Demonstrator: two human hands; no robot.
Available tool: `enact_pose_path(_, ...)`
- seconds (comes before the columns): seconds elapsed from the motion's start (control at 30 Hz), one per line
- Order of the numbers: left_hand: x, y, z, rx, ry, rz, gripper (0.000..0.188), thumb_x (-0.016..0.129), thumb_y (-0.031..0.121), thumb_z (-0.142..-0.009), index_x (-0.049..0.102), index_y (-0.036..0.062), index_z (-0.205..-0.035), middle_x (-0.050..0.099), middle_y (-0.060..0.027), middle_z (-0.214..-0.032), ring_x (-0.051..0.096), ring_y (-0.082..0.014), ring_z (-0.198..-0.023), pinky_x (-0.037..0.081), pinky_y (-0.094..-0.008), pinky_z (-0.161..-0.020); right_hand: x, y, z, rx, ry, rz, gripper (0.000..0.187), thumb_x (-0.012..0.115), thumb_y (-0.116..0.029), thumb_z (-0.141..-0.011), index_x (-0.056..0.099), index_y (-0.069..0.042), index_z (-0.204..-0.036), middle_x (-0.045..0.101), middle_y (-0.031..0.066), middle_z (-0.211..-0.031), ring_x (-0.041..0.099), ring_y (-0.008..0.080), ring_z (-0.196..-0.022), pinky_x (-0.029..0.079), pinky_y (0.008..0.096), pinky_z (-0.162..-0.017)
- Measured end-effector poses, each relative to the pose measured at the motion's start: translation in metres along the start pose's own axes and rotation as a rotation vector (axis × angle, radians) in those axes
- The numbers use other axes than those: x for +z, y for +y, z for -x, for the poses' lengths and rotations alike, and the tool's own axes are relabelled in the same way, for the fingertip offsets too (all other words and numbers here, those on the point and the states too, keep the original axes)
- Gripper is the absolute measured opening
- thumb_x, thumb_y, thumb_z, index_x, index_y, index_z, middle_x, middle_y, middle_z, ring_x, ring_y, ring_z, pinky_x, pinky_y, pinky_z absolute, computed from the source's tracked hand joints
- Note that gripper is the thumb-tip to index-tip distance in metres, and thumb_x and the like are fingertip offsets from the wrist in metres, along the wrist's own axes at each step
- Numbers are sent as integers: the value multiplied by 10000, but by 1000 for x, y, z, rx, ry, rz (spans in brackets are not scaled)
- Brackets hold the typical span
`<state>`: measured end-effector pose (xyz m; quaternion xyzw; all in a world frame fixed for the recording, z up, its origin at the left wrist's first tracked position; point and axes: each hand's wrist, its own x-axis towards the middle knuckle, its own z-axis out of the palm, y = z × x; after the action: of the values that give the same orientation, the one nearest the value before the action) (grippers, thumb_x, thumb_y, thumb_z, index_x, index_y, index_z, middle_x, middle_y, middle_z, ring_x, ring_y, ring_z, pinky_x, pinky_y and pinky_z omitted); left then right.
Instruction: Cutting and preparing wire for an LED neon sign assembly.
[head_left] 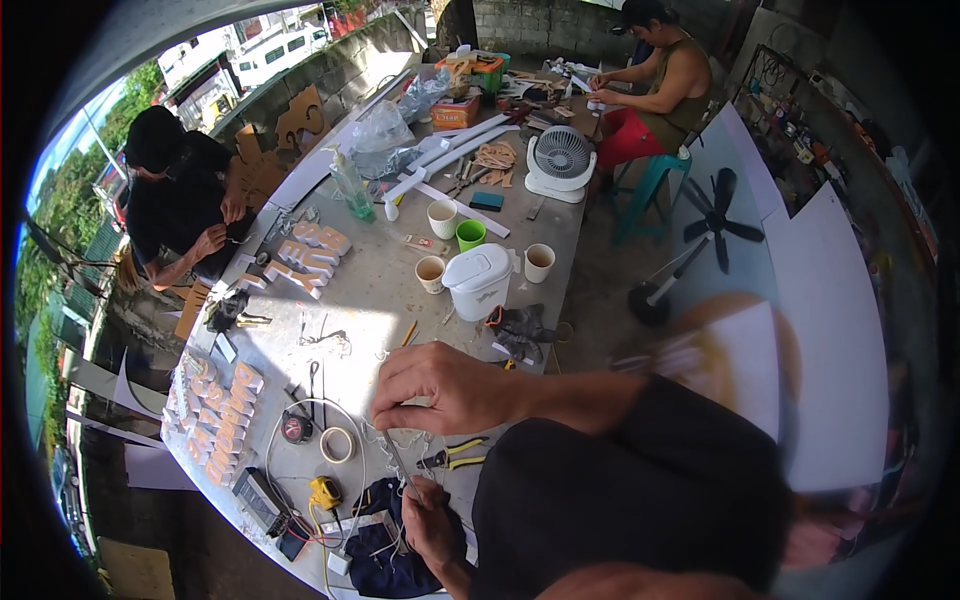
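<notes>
Pinching a thin wire (400, 470) between them, the right hand (445, 385) grips its upper end and the left hand (432, 520) its lower, over the worktable (370, 290). Yellow-handled pliers (455, 455), a tape roll (337, 444) and orange letters (215, 420) lie close by. A dark sleeve (620, 490) hides the table's near corner.

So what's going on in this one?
A person at a cluttered worktable is working on thin wire. The right hand pinches it from above; the left hand holds a slim tool up to it. Pliers and a tape roll lie close by. Two other people work at the table's far side and far end.
</notes>
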<state>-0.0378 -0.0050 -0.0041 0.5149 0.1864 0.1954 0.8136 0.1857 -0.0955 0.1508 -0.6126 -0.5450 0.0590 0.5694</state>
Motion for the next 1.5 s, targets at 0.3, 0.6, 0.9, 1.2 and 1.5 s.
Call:
enact_pose_path(0.3, -10, -7, 1, 92, 54, -214, 400, 472, 385, -1088, 512, 32, -905, 462, -12, -795, 421, -110, -726, 336, -261, -665, -1, -1, -3, -22, -43, 36, 90, 771, -92, -870, 748, -21, -921, 716, 72, -886, 661, 226, -845, 518, 353, -746)
enact_pose_path(0.6, 15, 18, 3, 32, 64, -168, 254, 578, 236, -1052, 594, 7, -942, 578, -47, -835, 517, -124, -736, 407, -253, -688, 4, -2, -3, -37, -32, 13, 76, 756, -114, -858, 736, -41, -853, 686, 88, -810, 637, 270, -801, 495, 387, -746)
enact_pose_path(0.9, 3, 19, -11, 54, -25, 2, 299, 652, 205, -1006, 646, -55, -1153, 610, -55, -792, 523, -123, -712, 408, -262, -678, 0, -3, 3, -75, 15, 25, 114, 738, -139, -867, 701, -49, -809, 635, 95, -746, 605, 297, -770, 469, 411, -738)
enact_pose_path(1.2, 11, 22, -13, -424, -267, 825, 229, 564, 131, -949, 624, -75, -1029, 530, -97, -686, 455, -180, -630, 387, -310, -617, -13, -1, 14, -111, -24, -48, 127, 738, -165, -887, 716, -56, -825, 635, 83, -752, 605, 280, -784, 467, 412, -741)
enact_pose_path(1.5, 52, 6, 12, -122, 29, 362, 270, 620, 243, -1019, 529, 66, -836, 514, -40, -690, 417, -84, -516, 336, -203, -447, -55, 13, 17, -120, -68, -173, 96, 754, -146, -879, 746, -50, -876, 681, 74, -828, 623, 266, -828, 481, 385, -769)
